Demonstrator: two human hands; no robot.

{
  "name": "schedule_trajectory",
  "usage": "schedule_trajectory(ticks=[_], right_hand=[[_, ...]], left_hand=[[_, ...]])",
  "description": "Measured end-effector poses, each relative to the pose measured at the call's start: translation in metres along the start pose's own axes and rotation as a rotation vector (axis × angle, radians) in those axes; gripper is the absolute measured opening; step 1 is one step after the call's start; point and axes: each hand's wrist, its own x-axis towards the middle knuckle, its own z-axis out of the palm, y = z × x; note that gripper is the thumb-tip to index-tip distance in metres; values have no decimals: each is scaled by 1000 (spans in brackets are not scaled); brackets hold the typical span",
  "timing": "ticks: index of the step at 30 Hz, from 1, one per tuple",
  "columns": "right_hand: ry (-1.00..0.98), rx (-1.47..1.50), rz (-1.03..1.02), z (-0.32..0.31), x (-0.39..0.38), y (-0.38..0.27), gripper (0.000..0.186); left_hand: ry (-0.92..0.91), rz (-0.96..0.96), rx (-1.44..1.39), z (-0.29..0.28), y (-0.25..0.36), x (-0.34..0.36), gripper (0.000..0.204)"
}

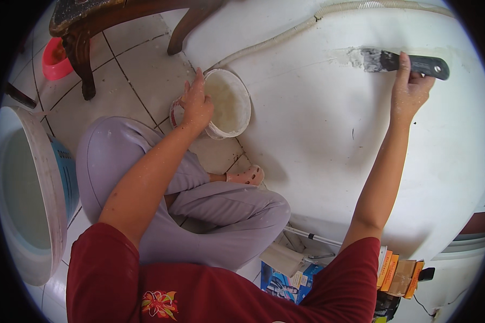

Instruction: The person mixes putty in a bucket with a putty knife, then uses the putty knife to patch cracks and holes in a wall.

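My right hand (409,96) is closed around the black handle of a putty knife (434,67). White paste coats the knife's blade, which lies against the white wall (318,118). A smeared patch of paste (345,57) shows on the wall just left of the blade. Lower left, my left hand (198,107) grips the side of a white bucket (246,110), its index finger stretched along the rim. The bucket tilts toward me, and a pale, cream-coloured layer (223,99) shows inside it. Part of the left hand's grip is hidden.
A corrugated hose (269,42) runs along the wall. Dark carved wooden furniture (78,40) and a pink bowl (56,59) stand on the tiled floor (129,81). At the left is a large tub (51,215). Boxes (399,274) sit at the lower right.
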Motion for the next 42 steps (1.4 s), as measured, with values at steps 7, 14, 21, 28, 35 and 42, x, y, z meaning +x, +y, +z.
schedule_trajectory(ticks=[7,14,21,28,35,42], right_hand=[[-128,-149,25,10,-16,11,67],[64,108,-74,9,-5,17,51],[-172,34,36,38,-54,4,48],[-52,720,427,58,-134,-19,31],[-93,340,-27,113,-279,-13,15],[-160,415,296,105,-308,-18,18]], left_hand=[[-22,-11,-28,-2,9,-4,91],[-15,1,6,1,11,-2,90],[-4,10,13,1,11,-1,89],[118,80,-132,13,-11,7,84],[187,182,-119,11,-2,4,53],[153,186,-94,6,-1,-7,45]])
